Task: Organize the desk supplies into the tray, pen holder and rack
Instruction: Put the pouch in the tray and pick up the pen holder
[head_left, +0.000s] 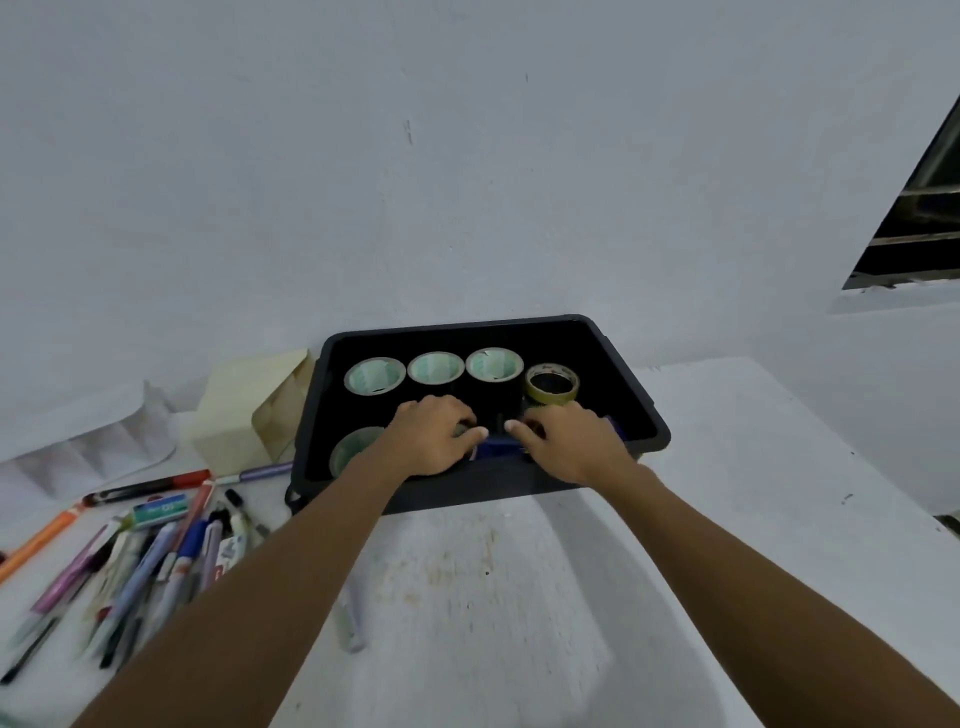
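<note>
A black tray (644, 410) stands at the back of the white table against the wall. Three rolls of tape with pale green cores (435, 368) line its far side, with a yellowish roll (551, 387) to their right. Another pale-cored roll (349, 452) lies at the front left, partly behind my left forearm. My left hand (434, 436) is inside the tray, fingers curled over a dark roll that is mostly hidden. My right hand (569, 441) is beside it, closed over a blue object (496, 448) whose shape I cannot make out.
A heap of pens and markers (156, 551) is spread over the table's left side. One pale pen (352, 621) lies alone near the middle. A beige cardboard box (249, 410) stands left of the tray, with white paper (83, 436) beyond it.
</note>
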